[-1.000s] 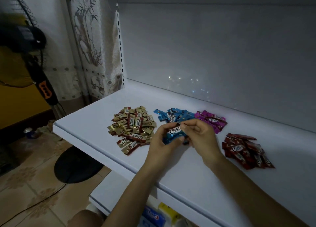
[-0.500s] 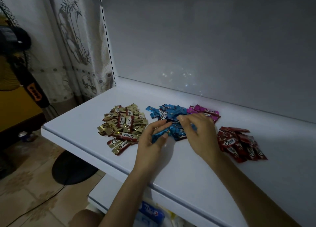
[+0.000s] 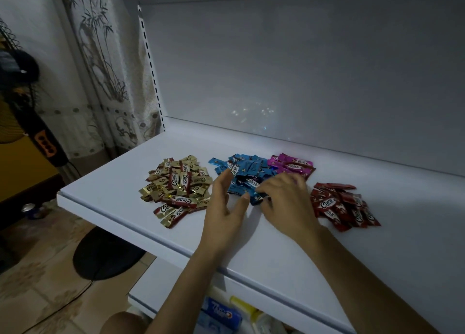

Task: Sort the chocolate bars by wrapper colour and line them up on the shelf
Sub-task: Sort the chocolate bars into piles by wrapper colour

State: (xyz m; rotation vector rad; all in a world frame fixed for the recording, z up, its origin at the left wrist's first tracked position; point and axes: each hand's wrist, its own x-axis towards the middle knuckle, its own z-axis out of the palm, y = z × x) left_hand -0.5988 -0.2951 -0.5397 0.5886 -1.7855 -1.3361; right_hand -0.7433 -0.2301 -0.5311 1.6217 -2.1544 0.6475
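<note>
Your left hand (image 3: pixel 224 208) is spread open beside the blue pile (image 3: pixel 247 170), while your right hand (image 3: pixel 286 203) pinches a blue bar (image 3: pixel 255 199) at its near edge. The gold pile (image 3: pixel 178 182), pink pile (image 3: pixel 292 165) and red pile (image 3: pixel 342 205) flank it on the white shelf (image 3: pixel 276 258).

**Blue bar lowered to the pile, left hand let go**

A second ago both hands pinched one blue bar between them, lifted clear of the shelf (image 3: pixel 120 182) just in front of the blue pile (image 3: pixel 247 169), its white label facing up. Half a second ago they had dropped to the pile's near edge. Now the left hand (image 3: pixel 224 208) has come off and opened, fingers straight and spread, with the forefinger tip at the pile's left side and the thumb tip just beside a blue bar (image 3: pixel 255 200). The right hand (image 3: pixel 286 203) has sunk low over the pile's near edge, its fingers curled onto that bar, which lies against the pile.
</note>
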